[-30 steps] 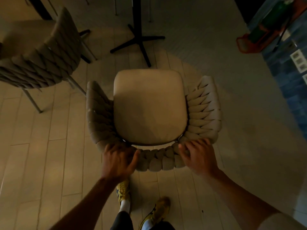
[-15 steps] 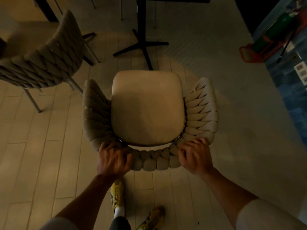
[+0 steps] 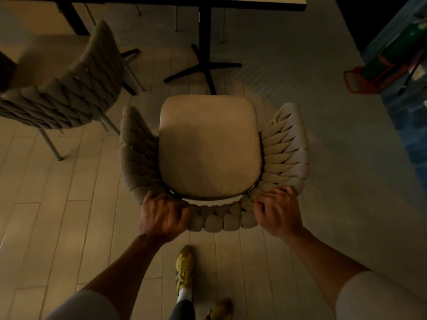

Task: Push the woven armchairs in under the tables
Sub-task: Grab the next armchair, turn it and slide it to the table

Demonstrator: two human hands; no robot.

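A beige woven armchair with a smooth seat cushion stands right below me, its front facing a table at the top edge. My left hand grips the left end of its woven backrest. My right hand grips the right end of the same backrest. The front of the seat lies close to the table's black cross-shaped pedestal base. A second woven armchair stands at the left, by another table.
The floor is pale planks, with a grey mat under the table. A red and green object sits at the right against a blue tiled wall. My yellow shoes show below the chair.
The chair has moved forward toward the table with both hands on its backrest. The table top has come into view at the top. My feet have stepped forward.
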